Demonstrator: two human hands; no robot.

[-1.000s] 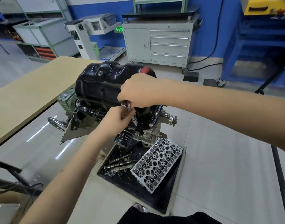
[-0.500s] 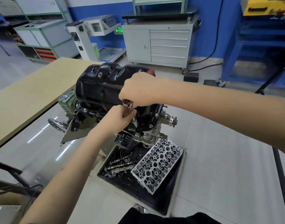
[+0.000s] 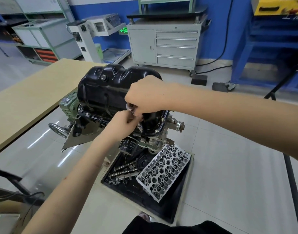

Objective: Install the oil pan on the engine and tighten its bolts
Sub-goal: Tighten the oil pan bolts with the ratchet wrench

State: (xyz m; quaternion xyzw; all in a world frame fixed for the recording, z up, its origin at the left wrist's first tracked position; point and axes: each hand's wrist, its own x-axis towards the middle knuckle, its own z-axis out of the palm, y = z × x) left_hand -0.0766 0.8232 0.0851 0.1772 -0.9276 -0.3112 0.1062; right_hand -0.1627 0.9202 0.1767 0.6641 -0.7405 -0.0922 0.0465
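A glossy black oil pan sits on top of the upturned engine on its stand. Along the pan's flange several bolts show. My right hand is closed over the head of a chrome ratchet at the pan's near side. My left hand pinches the ratchet's extension and socket, which points down at the flange. The bolt under the socket is hidden by my fingers.
A black tray under the engine holds a cylinder head and camshafts. A tan table runs along the left. A grey tool cabinet and blue racks stand behind. A black oil filter hangs below my left wrist.
Both hands stay on the ratchet at the same spot on the flange; my right hand has shifted slightly over the tool head. The engine and pan have not moved.
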